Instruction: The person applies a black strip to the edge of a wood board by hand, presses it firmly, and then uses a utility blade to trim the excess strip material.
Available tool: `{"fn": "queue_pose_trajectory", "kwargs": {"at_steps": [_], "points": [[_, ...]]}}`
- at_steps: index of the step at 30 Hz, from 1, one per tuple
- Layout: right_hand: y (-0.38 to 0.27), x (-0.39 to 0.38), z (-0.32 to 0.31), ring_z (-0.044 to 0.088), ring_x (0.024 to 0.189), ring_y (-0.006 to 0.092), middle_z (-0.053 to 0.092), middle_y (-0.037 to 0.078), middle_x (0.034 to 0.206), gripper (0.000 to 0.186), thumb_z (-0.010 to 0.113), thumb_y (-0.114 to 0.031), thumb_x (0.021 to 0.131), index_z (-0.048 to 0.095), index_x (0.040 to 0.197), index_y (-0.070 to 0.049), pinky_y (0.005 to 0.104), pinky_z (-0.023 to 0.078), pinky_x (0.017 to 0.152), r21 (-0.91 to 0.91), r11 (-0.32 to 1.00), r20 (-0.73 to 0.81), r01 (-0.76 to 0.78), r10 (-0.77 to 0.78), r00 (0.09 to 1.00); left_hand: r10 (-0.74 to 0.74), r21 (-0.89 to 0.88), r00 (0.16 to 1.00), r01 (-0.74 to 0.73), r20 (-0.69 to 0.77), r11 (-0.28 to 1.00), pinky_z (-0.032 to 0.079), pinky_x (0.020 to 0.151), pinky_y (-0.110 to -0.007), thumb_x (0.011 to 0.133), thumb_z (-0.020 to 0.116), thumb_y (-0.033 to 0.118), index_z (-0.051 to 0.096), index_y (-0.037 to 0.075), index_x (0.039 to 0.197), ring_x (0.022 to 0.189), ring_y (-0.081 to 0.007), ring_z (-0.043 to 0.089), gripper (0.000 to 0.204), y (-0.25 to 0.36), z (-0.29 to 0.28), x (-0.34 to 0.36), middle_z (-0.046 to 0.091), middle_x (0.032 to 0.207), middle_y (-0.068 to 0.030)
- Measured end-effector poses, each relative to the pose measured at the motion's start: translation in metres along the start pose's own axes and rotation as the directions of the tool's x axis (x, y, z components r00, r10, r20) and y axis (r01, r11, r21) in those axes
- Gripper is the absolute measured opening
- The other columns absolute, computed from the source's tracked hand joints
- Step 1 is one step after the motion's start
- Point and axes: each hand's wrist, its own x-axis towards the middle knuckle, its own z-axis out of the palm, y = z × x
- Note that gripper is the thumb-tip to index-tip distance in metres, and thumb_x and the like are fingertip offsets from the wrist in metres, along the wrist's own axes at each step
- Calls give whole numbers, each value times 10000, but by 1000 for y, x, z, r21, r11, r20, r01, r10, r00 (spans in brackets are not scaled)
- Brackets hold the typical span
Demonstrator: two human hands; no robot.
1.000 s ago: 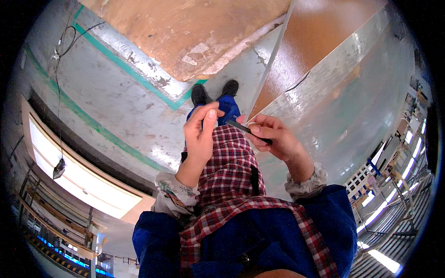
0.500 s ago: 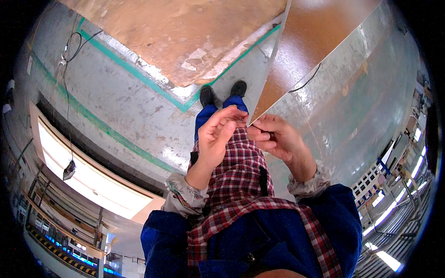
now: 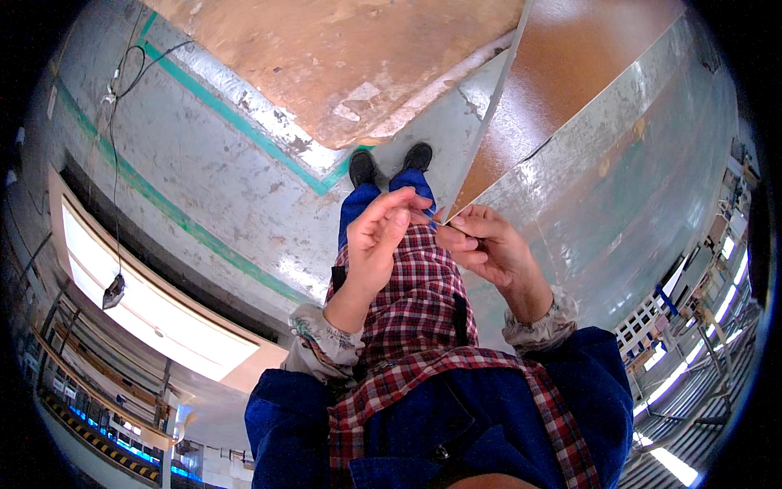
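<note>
A brown glossy panel with a pale edge comes to a point just above my hands. At that corner my right hand has thumb and forefinger pinched together, the other fingers curled. Beside it on the left, my left hand is curled with its thumb and fingertips brought close together. Between the two hands' fingertips shows something thin and small, too fine to name. The exact contact with the panel's corner is hidden by my fingers. Both wrists wear pale patterned sleeve cuffs; a red checked apron lies below.
A worn brown board lies ahead of my shoes, inside green floor tape. At the left, a cable with a dark hanging piece crosses a bright light panel. Metal racks stand at the far right.
The panel's corner has shifted slightly to the right relative to my hands. My fingertips stay close together, and a thin piece between them shows a little more. The whole view has tilted slightly.
</note>
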Motion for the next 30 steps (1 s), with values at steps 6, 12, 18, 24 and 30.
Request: {"fn": "queue_pose_trajectory", "kwargs": {"at_steps": [6, 12, 18, 24, 30], "points": [[0, 0, -1, 324, 524, 22, 438, -1, 722, 123, 524, -114, 943, 530, 977, 4, 153, 238, 398, 12, 1000, 33, 13, -13, 999, -30, -22, 1000, 30, -9, 999, 472, 872, -336, 977, 482, 155, 536, -44, 1202, 936, -200, 609, 306, 1, 0, 2, 631, 1077, -176], [-5, -6, 0, 318, 500, 25, 448, 6, 692, 134, 569, -88, 898, 577, 927, 42, 154, 213, 376, -104, 994, 5, 26, -25, 1000, -57, -29, 998, 57, -6, 998, 471, 863, -329, 970, 496, 152, 547, -38, 1185, 911, -179, 606, 291, 0, 0, 3, 634, 1068, -164], [-5, -20, -13, 313, 529, 31, 423, -1, 664, 140, 583, -69, 874, 596, 952, 46, 152, 198, 378, -10, 997, 57, 75, -74, 996, 120, 298, 991, -132, 58, 945, 468, 852, -309, 842, 590, -66, 582, -38, 1096, 898, -172, 597, 255, 13, 11, 5, 628, 1044, -129], [-10, -35, -29, 309, 571, 41, 417, 19, 683, 149, 579, -72, 875, 591, 973, 39, 143, 195, 377, 142, 965, 26, 222, -228, 973, 593, 762, 758, -546, 271, 349, 512, 605, -335, 721, 740, -53, 609, -54, 956, 716, -270, 622, 269, 23, 32, 6, 634, 859, -159], [-10, -34, -34, 321, 615, 55, 393, 22, 722, 141, 555, -61, 894, 573, 999, 32, 140, 219, 381, 263, 933, 35, 247, -265, 964, 549, 802, 753, -552, 362, 227, 497, 554, -343, 731, 714, -68, 605, -49, 899, 650, -261, 613, 201, 29, 31, 5, 627, 781, -141]]}}
